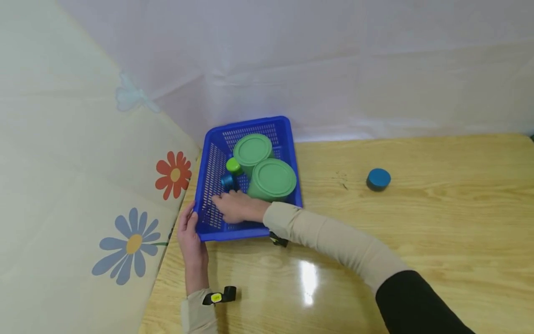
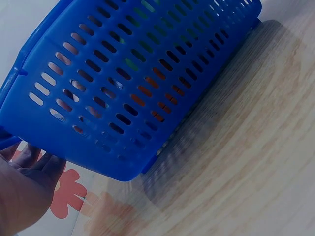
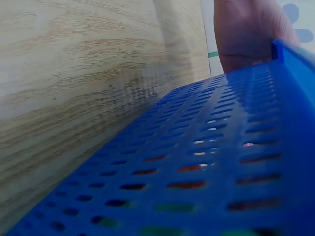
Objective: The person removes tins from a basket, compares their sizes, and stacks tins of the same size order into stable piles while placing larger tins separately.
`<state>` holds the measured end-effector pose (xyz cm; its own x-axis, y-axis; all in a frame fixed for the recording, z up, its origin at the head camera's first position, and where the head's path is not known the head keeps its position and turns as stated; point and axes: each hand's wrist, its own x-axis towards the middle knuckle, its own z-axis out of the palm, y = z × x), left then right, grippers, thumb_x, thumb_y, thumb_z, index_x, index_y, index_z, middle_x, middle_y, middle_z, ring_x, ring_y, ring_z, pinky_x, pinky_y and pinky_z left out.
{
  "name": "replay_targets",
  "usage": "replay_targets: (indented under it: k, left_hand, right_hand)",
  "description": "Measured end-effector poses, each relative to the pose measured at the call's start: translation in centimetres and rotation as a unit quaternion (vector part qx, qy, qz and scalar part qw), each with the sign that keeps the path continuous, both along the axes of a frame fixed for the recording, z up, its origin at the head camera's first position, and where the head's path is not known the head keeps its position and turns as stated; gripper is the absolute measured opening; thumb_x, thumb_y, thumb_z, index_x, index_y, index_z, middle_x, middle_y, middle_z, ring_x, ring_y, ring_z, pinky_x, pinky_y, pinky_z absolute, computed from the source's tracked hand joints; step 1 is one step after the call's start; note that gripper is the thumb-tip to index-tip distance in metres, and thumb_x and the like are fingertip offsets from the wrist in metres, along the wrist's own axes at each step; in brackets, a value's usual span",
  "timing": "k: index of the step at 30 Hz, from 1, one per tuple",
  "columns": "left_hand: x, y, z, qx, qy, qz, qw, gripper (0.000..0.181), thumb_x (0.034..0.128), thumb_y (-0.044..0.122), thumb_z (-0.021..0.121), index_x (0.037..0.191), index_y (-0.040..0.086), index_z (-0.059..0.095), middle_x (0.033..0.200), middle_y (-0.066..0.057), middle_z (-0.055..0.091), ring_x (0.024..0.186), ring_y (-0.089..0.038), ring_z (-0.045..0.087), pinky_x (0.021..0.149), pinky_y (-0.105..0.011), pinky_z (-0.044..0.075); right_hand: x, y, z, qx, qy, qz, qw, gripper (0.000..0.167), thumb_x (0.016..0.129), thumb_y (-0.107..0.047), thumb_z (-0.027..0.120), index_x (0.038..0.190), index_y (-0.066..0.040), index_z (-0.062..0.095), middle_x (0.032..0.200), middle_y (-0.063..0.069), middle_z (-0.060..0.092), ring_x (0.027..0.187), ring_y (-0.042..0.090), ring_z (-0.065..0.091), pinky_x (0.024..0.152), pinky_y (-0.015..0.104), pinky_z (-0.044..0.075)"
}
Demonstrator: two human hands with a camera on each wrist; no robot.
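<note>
A blue plastic basket (image 1: 295, 160) with slotted walls stands on the wooden table. My left hand (image 1: 191, 228) grips its front left corner, fingers outside the wall; the left wrist view shows that hand (image 2: 29, 189) at the basket's edge. Inside the basket, low at the front left, is my right hand (image 1: 239, 207), its fingers bent downward; what lies under them is hidden. Beside it are two green lidded canisters (image 1: 274, 178) (image 1: 252, 149), a dark blue cap-like piece (image 1: 227, 181) and a bright green round lid (image 1: 234, 166). Something orange (image 2: 157, 115) shows through the slots.
A blue round lid-like piece (image 1: 378, 179) lies on the table (image 1: 438, 199) to the right of the basket. A pale sheet (image 1: 333, 83) hangs behind the table, and a flower-printed one (image 1: 75, 195) borders it on the left.
</note>
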<state>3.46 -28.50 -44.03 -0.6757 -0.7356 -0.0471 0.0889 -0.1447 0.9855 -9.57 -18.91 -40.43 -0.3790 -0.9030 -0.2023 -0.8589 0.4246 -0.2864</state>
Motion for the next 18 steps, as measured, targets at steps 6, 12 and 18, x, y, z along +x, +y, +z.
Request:
replay_targets:
  k: [6,12,18]
  left_hand:
    - [0.1,-0.1,-0.2,-0.008,0.005,0.003,1.0000,0.036,0.1108,0.020,0.049,0.143,0.012,0.061,0.135,-0.003,0.060,0.117,-0.020,0.060,0.091,-0.025,0.054]
    - [0.1,0.0,-0.2,-0.016,-0.003,0.006,0.9999,0.037,0.1106,0.022,0.050,0.144,0.012,0.061,0.134,-0.002,0.060,0.117,-0.020,0.059,0.092,-0.025,0.053]
    - [0.1,0.2,-0.2,-0.021,-0.015,0.004,0.9996,0.038,0.1109,0.025,0.049,0.146,0.013,0.059,0.138,-0.003,0.058,0.122,-0.021,0.056,0.095,-0.025,0.052]
  right_hand:
    - [-0.1,0.3,-0.5,-0.008,0.021,0.005,0.9997,0.059,0.103,-0.027,0.062,0.156,-0.010,0.042,0.148,0.017,0.052,0.132,0.031,0.053,0.105,0.045,0.048]
    - [-0.7,0.1,-0.5,-0.035,0.046,-0.038,0.9976,0.057,0.101,-0.027,0.064,0.152,-0.011,0.044,0.141,0.017,0.048,0.129,0.032,0.048,0.101,0.045,0.049]
    - [-1.1,-0.2,-0.5,-0.045,0.026,-0.081,0.9953,0.064,0.103,-0.022,0.059,0.160,-0.009,0.034,0.157,0.031,0.031,0.147,0.050,0.029,0.114,0.055,0.038]
